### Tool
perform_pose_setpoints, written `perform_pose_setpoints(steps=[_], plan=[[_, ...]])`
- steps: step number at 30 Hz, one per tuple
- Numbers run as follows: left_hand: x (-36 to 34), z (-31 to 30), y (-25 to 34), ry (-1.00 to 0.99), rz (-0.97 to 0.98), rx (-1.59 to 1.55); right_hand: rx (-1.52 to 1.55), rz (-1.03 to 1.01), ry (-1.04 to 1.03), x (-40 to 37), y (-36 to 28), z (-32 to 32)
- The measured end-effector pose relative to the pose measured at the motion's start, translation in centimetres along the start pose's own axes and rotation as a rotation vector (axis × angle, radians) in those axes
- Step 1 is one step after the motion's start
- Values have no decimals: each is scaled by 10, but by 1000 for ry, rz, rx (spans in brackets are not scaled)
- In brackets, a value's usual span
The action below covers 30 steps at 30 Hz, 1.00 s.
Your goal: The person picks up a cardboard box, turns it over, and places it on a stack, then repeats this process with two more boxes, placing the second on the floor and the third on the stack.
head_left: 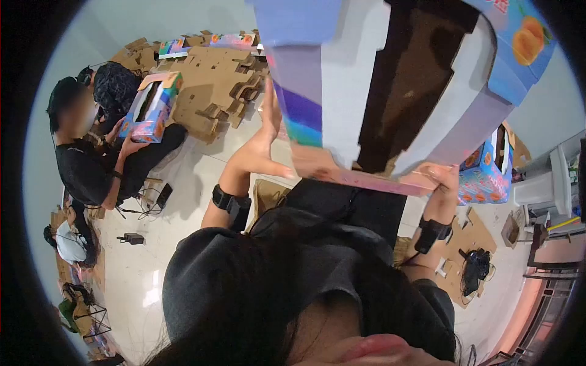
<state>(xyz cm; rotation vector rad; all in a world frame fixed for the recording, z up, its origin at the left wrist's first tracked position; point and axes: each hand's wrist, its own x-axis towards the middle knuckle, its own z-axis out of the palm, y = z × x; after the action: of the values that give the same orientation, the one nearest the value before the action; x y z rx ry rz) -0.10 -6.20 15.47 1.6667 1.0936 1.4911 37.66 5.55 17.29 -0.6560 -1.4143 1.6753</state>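
A large printed cardboard box (345,85), blue and pink with peach pictures, is raised close before me. Its top has white flaps around a long dark opening. My right hand (436,177) is closed on the lower right edge, thumb and fingers gripping the cardboard. At the box's left side is my left hand (259,149), fingers stretched upward and thumb spread out toward the lower left corner. Part of its fingers lies behind the box's side. Black straps with small devices are on both of my wrists.
To the left, a seated person (85,146) holds a similar box (152,107). Flattened brown cardboard (210,85) is stacked at the back. Another printed box (488,171) stands at right, near a white sink (543,186). A black adapter (130,238) and phone lie on the floor.
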Motion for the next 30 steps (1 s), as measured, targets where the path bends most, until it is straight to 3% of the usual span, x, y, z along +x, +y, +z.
perform_pose_setpoints(steps=[2, 4, 6, 10, 17, 19, 22, 26, 30], plan=[[11, -4, -1, 195, 35, -159, -40, -15, 28, -3, -11, -9], [21, -11, -4, 379, 55, -324, -129, -11, -141, -2, -12, -36], [16, -12, -9, 463, 22, -445, -154, 3, -147, -11, -14, -39], [-19, 2, -6, 437, -72, -553, -340, -116, -223, -18, -20, -21], [-37, 24, 37, 285, -157, -451, -380, 95, -252, -29, -4, -36], [-37, 22, 30, 327, -100, -469, -412, 138, -272, -28, -7, -38], [-34, 15, -5, 413, 31, -523, -339, 71, -144, -24, -4, -30], [-30, 3, -12, 445, 82, -642, -425, -159, -142, -17, -10, -13], [-29, -3, -20, 679, 220, -587, -143, -115, 64, -23, 37, -22]])
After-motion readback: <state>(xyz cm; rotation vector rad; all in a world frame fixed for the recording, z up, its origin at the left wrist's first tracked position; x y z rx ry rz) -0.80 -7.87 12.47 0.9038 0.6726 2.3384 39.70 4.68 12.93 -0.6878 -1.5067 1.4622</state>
